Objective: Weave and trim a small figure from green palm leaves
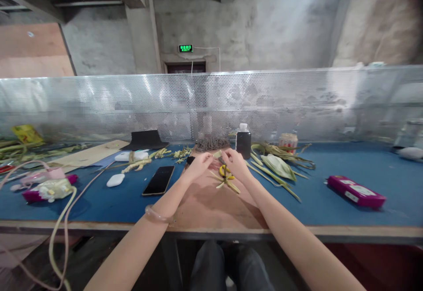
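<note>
Forearms (142, 233), hands (202, 164) pinching pale strip (217, 154), stalks (233, 187) crossing yellow ring (221, 168), phone (159, 181) left, purple pack (357, 191) right

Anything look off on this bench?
Yes, mildly: at far left, a cream cable droops over the front edge of the blue tabletop, where it might snag. Pale plant scraps lie scattered behind the smartphone.

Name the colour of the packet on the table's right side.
Magenta, with white patches on the packet; head view.
</note>
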